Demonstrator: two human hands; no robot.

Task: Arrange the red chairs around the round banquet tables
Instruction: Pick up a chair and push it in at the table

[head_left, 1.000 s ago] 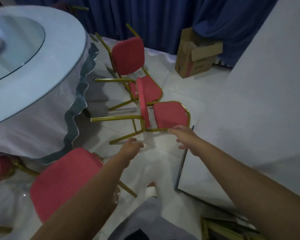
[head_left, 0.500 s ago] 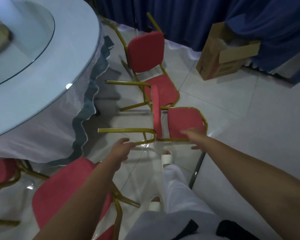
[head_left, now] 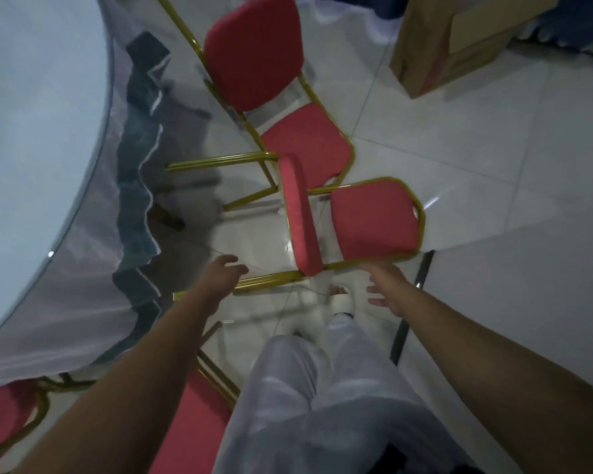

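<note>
Now my left hand (head_left: 225, 273) and right hand (head_left: 387, 289) have come off the red chair (head_left: 374, 220), fingers loose. It sits on the floor near the counter's (head_left: 42, 131) edge, back toward it, so turning probably remains.

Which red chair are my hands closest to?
The nearer chair, just ahead of your left hand and right hand, backrest seen edge-on. The farther chair shows its backrest face-on.
</note>
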